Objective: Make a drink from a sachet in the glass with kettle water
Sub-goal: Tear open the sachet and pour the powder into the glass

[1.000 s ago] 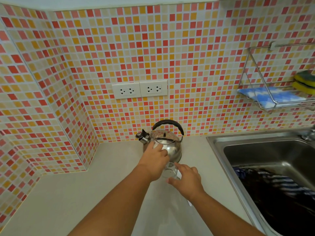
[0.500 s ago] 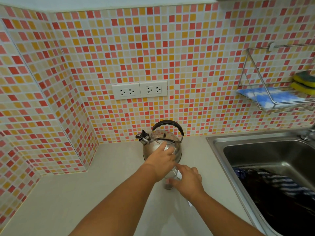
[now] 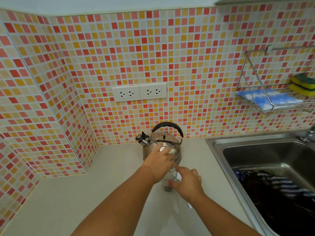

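Note:
A clear glass stands on the pale counter just in front of a steel kettle with a black handle. Something dark lies in the bottom of the glass. My right hand holds the glass from the right, thumb against its side. My left hand hovers over the glass rim and hides most of it. Its fingertips pinch a small pale piece, apparently the sachet, in front of the kettle body. A thin white object pokes out from under my right wrist.
A steel sink with dark striped cloth inside lies to the right. Above it hangs a wire rack with a blue cloth and sponges. Two wall sockets sit behind the kettle. Tiled walls close off the back and left.
My left hand has shifted slightly right and lower, over the glass. The bottom of the glass now shows below my hands, with something dark in it. The kettle has not moved.

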